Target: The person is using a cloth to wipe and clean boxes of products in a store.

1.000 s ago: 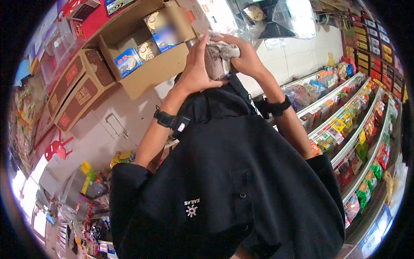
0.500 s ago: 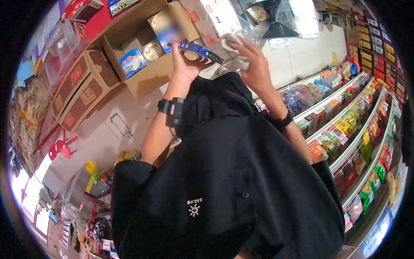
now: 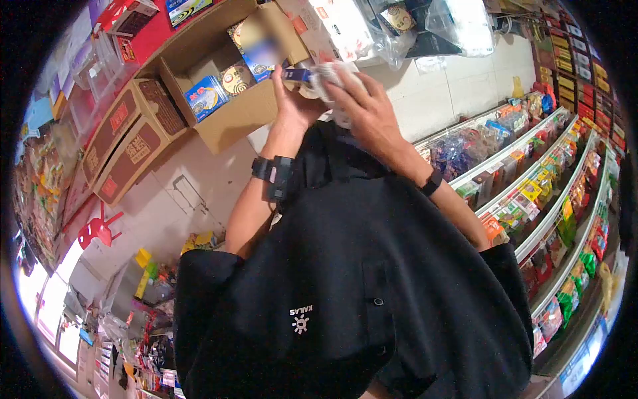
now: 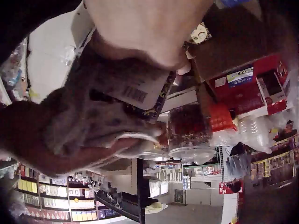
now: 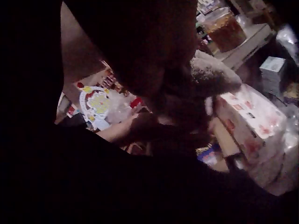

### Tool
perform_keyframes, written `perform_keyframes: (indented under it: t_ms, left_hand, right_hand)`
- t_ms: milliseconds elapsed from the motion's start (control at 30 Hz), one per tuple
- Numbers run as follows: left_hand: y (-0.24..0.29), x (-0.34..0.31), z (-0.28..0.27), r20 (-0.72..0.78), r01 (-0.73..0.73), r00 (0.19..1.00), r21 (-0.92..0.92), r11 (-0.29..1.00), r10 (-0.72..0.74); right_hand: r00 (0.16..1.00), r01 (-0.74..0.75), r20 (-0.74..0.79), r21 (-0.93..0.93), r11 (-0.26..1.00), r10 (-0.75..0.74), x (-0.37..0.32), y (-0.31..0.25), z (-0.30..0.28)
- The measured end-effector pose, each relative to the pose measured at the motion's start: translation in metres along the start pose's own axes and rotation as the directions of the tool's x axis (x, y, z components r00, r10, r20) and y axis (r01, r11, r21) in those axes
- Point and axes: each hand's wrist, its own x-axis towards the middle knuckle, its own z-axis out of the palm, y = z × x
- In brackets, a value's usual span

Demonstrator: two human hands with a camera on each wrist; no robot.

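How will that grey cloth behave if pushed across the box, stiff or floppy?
Probably floppy: the grey cloth bunches and folds under the right hand. Likely light, since it stays crumpled in that one hand. Its fuzzy weave should drag rather than slip on the blue box.

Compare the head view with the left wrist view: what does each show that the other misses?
Only the head view shows the person's black shirt, the open cardboard carton of small printed boxes behind the hands, and the snack shelves on the right. Only the left wrist view shows the barcode label on the box's underside and a clear jar of reddish contents beyond it. Both show the left hand holding the blue flat box and the right hand gripping the grey cloth against it.
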Motion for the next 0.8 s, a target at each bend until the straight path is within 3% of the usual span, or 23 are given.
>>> perform_keyframes:
  t_ms: [133,200,233,300,433,500,567,600,633,700,733,767,800]
  left_hand:
    - [-0.004,0.003,0.000,0.048,-0.067,0.997,0.074,0.995,0.063]
    - [0.002,0.003,-0.002,0.055,0.020,0.998,-0.121,0.992,-0.013]
    - [0.003,-0.001,0.003,0.056,0.021,0.998,-0.122,0.992,-0.015]
    - [0.004,-0.010,0.010,-0.101,0.015,0.995,-0.077,0.997,-0.022]
    - [-0.005,0.001,0.002,0.002,0.009,1.000,0.026,1.000,-0.009]
    - [-0.003,0.002,0.005,0.033,-0.060,0.998,-0.022,0.998,0.061]
    - [0.011,-0.014,0.019,-0.028,-0.123,0.992,-0.007,0.992,0.123]
    - [0.018,0.003,-0.014,0.044,-0.035,0.998,-0.131,0.991,0.041]
    - [0.024,0.002,-0.013,0.047,-0.039,0.998,-0.136,0.990,0.045]
    - [0.033,-0.005,-0.008,-0.106,0.002,0.994,-0.095,0.995,-0.013]
    - [0.034,0.002,-0.015,-0.196,-0.005,0.981,-0.007,1.000,0.003]
    - [0.030,0.010,-0.021,-0.196,-0.012,0.981,-0.012,1.000,0.010]
    - [0.020,0.020,-0.028,-0.251,-0.130,0.949,0.238,0.963,0.190]
  right_hand:
    - [0.999,0.044,-0.006,-0.111,0.993,-0.045,0.014,-0.015,-0.009]
    - [1.000,0.014,0.017,-0.084,0.996,-0.012,-0.008,0.003,-0.003]
    - [0.999,-0.024,0.043,-0.056,0.998,0.027,-0.019,0.010,-0.001]
    - [0.993,-0.066,0.097,-0.015,0.998,0.067,-0.030,0.014,0.000]
    - [0.991,-0.121,0.052,-0.002,0.993,0.121,-0.006,-0.012,-0.006]
    - [0.993,-0.111,0.026,-0.042,0.993,0.112,-0.001,-0.015,-0.007]
    - [0.996,-0.081,0.039,0.056,0.995,0.079,-0.013,-0.007,-0.008]
    - [0.993,-0.095,0.077,0.046,0.994,0.091,-0.026,0.006,-0.003]
    - [0.993,-0.088,0.079,0.044,0.995,0.085,-0.042,0.019,0.001]
    - [0.918,-0.311,0.275,0.052,0.949,0.286,-0.064,0.034,0.001]
    - [0.903,-0.386,0.248,0.109,0.916,0.351,-0.066,0.036,-0.001]
    - [0.906,-0.378,0.249,0.110,0.919,0.343,-0.064,0.040,0.001]
    - [0.917,-0.385,0.174,0.156,0.910,0.358,-0.052,0.036,-0.003]
